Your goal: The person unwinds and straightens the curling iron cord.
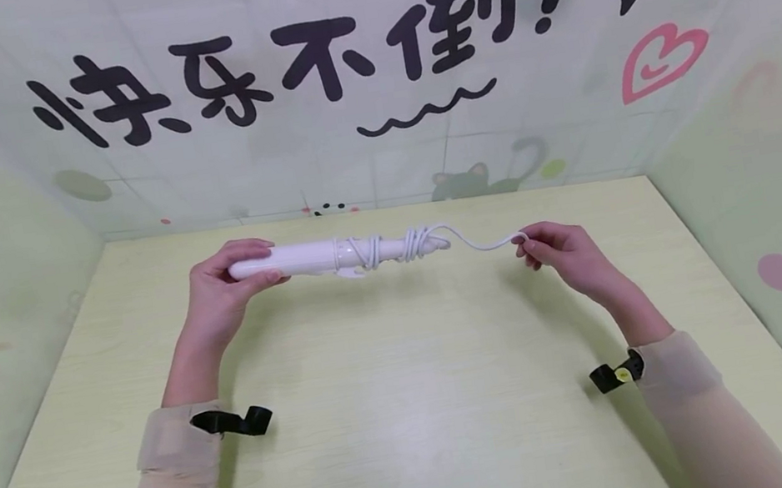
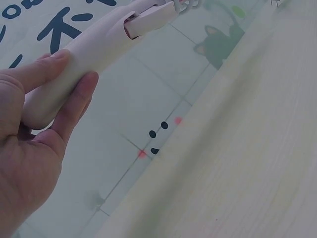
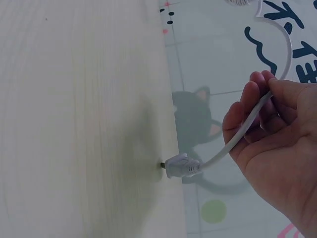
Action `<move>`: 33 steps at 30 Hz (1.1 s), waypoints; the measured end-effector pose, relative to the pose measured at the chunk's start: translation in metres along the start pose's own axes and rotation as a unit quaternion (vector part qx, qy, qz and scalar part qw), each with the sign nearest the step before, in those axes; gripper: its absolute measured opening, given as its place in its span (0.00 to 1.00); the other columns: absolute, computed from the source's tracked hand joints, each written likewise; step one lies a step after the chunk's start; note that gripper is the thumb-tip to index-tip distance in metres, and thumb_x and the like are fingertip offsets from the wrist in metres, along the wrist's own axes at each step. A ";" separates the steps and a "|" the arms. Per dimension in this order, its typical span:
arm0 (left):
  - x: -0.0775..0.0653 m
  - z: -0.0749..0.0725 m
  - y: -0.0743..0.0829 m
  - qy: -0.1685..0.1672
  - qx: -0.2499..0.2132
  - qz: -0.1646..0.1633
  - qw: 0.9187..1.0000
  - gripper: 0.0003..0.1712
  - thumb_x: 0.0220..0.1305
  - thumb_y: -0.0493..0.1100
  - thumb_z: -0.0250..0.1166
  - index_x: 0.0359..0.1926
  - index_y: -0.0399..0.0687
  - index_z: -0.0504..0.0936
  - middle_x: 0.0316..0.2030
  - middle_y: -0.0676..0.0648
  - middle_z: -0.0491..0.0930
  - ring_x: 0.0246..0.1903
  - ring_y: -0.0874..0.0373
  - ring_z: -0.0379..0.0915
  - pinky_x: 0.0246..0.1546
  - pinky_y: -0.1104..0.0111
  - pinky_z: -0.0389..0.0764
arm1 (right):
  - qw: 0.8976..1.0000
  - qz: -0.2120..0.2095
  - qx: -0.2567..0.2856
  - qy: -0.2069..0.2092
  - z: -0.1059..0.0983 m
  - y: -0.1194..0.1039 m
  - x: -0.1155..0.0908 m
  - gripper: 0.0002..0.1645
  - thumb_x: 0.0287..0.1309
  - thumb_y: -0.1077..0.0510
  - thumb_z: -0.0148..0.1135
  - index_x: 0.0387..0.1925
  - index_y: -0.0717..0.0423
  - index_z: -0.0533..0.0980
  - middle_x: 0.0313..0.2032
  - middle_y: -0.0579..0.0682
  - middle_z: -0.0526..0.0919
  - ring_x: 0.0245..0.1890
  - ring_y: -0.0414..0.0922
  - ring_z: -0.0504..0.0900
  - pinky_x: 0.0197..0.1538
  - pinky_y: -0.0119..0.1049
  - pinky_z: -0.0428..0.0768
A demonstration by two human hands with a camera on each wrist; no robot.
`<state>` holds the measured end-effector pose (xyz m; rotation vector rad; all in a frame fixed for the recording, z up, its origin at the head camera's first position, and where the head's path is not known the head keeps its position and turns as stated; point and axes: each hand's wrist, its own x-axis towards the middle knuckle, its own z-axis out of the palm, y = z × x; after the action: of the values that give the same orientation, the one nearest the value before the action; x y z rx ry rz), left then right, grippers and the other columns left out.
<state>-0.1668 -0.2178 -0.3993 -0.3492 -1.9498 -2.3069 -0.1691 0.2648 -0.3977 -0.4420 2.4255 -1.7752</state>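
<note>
A white curling iron [image 1: 291, 260] is held level above the table, pointing sideways. My left hand [image 1: 219, 291] grips its thick rounded end, thumb on one side and fingers on the other, as the left wrist view also shows. A white power cord [image 1: 478, 245] is wound in several turns round the iron's narrower half, and its loose length runs across to the right. There my right hand [image 1: 562, 252] pinches the cord between thumb and fingertips. In the right wrist view the cord passes along the palm, and the plug [image 3: 182, 166] dangles from its end with its prongs toward the table.
The pale wood-grain table [image 1: 416, 409] lies under both hands. Printed cloth walls [image 1: 379, 161] with large black characters, hearts and a cat enclose it at the back and sides. Each sleeve cuff carries a black wrist camera [image 1: 254, 420].
</note>
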 end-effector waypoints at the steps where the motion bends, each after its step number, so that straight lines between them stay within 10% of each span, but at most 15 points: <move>1: 0.000 0.000 0.000 -0.001 0.000 0.000 1.000 0.19 0.55 0.16 0.69 0.47 0.30 0.86 0.50 0.47 0.83 0.54 0.50 0.75 0.47 0.59 0.90 | 1.000 0.000 -0.004 0.001 -0.001 0.000 0.000 0.16 0.76 0.67 0.54 0.53 0.81 0.74 0.36 0.45 0.85 0.35 0.41 0.80 0.40 0.26 0.85; 19: -0.001 -0.004 0.000 -0.002 0.001 -0.004 1.000 0.18 0.54 0.17 0.69 0.46 0.30 0.87 0.50 0.47 0.82 0.54 0.50 0.75 0.47 0.59 0.90 | 0.999 -0.007 -0.032 0.026 -0.015 0.009 0.001 0.13 0.75 0.68 0.53 0.51 0.79 0.76 0.37 0.49 0.84 0.39 0.38 0.83 0.48 0.27 0.87; 33: -0.001 -0.002 0.001 0.006 -0.007 -0.006 1.000 0.18 0.55 0.16 0.69 0.46 0.30 0.86 0.50 0.47 0.82 0.53 0.50 0.75 0.48 0.60 0.90 | 0.993 -0.016 -0.048 -0.103 -0.003 0.004 0.000 0.17 0.63 0.75 0.60 0.54 0.76 0.75 0.38 0.56 0.82 0.40 0.51 0.83 0.45 0.27 0.87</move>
<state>-0.1660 -0.2203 -0.3988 -0.3244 -1.9361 -2.3269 -0.1710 0.2685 -0.4006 -0.6411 2.3776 -1.5444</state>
